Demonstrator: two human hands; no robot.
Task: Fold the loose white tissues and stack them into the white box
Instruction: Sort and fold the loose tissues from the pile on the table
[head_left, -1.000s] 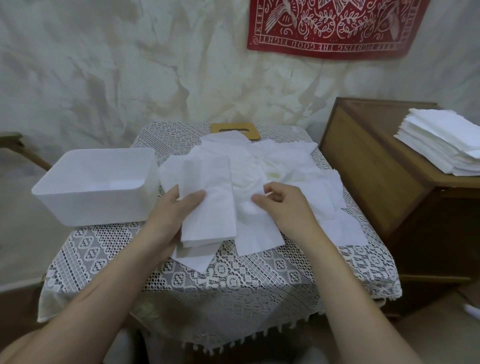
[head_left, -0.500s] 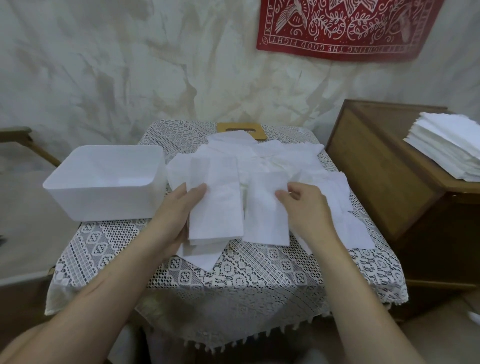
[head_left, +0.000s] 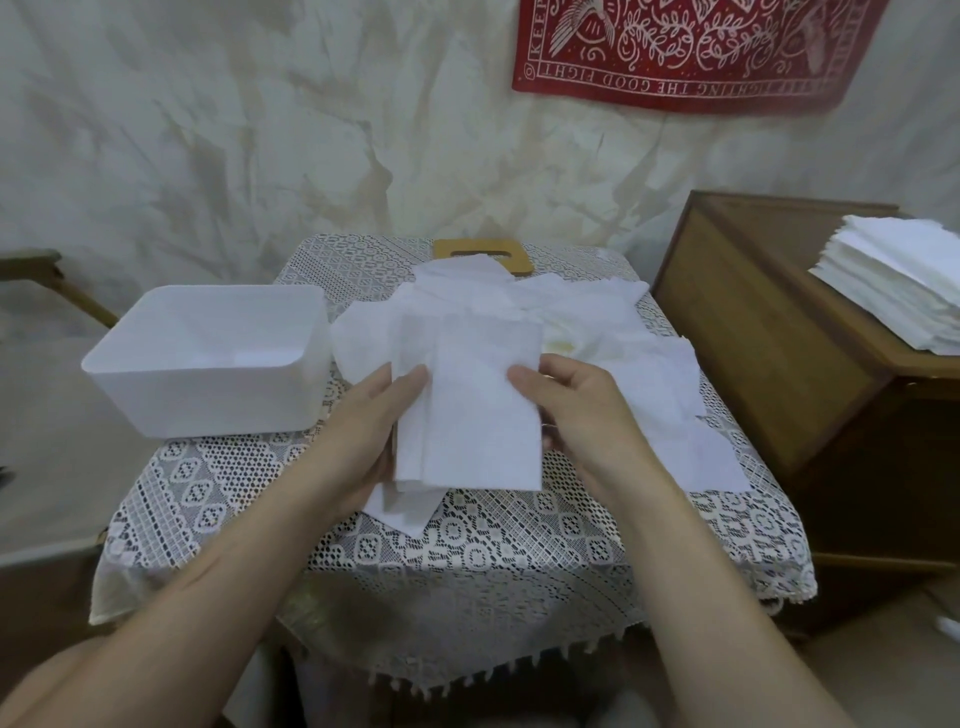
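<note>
A small pile of folded white tissues (head_left: 478, 405) lies at the table's middle, its top sheet overlapping the ones below. My left hand (head_left: 379, 415) grips the pile's left edge with the thumb on top. My right hand (head_left: 566, 410) pinches the right edge of the top folded tissue. Several loose white tissues (head_left: 597, 322) are spread behind and to the right of the pile. The white box (head_left: 208, 400) stands open at the table's left; something pale lies at its bottom.
A lace cloth (head_left: 467, 545) covers the small table. A wooden lid (head_left: 483, 249) lies at the back edge, partly under tissues. A wooden cabinet (head_left: 753, 338) stands at the right with a stack of white tissues (head_left: 904, 280) on top.
My right hand has carried a folded tissue leftward and laid it on the pile under my left hand. The camera has tilted up a little.
</note>
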